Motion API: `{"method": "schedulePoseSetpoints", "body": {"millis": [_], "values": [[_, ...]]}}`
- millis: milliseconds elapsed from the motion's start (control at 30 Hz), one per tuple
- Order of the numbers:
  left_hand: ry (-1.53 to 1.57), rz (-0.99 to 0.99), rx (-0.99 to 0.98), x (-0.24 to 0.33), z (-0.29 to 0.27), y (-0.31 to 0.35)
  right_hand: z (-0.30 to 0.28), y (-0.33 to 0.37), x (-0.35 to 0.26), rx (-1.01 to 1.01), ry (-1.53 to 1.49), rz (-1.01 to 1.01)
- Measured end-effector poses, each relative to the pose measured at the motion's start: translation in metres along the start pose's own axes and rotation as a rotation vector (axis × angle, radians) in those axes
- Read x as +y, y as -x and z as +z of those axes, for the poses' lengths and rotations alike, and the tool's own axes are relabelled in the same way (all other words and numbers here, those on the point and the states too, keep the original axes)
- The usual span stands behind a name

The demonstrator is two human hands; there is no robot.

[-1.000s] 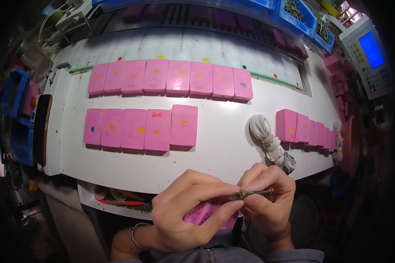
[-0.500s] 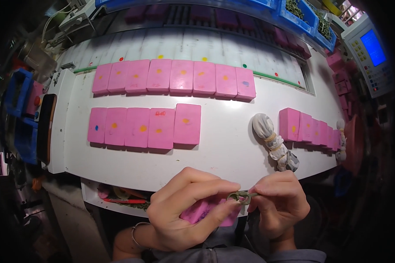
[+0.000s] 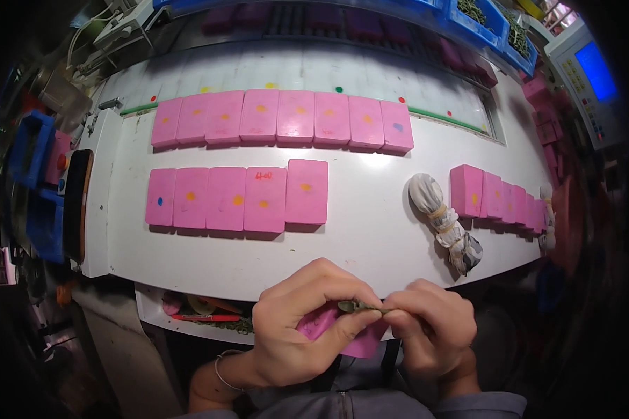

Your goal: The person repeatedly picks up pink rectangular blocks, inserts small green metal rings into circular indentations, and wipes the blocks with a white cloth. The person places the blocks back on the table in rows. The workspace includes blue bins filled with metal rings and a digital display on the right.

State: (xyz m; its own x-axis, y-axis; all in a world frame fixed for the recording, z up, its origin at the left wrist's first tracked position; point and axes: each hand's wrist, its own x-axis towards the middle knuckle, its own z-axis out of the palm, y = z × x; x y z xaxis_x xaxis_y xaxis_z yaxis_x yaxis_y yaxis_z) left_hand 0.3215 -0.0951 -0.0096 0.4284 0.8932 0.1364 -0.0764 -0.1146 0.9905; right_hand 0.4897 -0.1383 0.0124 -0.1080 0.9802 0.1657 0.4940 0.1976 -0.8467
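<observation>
Below, head view: both hands meet at the near edge of the white surface [image 3: 370, 230]. Left hand [image 3: 307, 325] curls around a pink block [image 3: 328, 328] and pinches one end of a small olive-green piece [image 3: 356, 306]; right hand [image 3: 433, 328] pinches the other end. Judged best practice: keep the piece gripped near its ends, close over the block. Counts: seven pink blocks in the far row [image 3: 279, 117], five in the near row [image 3: 237, 197], one tied cloth bundle [image 3: 444, 220].

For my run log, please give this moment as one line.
left hand: holds pink block | right hand: pinches small greenish piece | both: below white table edge
</observation>
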Motion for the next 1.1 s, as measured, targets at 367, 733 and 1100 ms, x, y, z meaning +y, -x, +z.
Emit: {"method": "schedulePoseSetpoints", "body": {"millis": [367, 733, 1100], "values": [[-0.177, 0.008, 0.053, -0.011, -0.012, -0.001, 0.000, -0.010, 0.011, -0.185, -0.063, 0.247], [0.850, -0.351, 0.364, -0.040, -0.034, -0.023, -0.021, -0.186, -0.042, 0.079, -0.565, -0.053], [0.558, -0.263, -0.090, -0.014, -0.008, -0.013, -0.006, -0.063, -0.003, -0.135, -0.036, -0.314]]}}
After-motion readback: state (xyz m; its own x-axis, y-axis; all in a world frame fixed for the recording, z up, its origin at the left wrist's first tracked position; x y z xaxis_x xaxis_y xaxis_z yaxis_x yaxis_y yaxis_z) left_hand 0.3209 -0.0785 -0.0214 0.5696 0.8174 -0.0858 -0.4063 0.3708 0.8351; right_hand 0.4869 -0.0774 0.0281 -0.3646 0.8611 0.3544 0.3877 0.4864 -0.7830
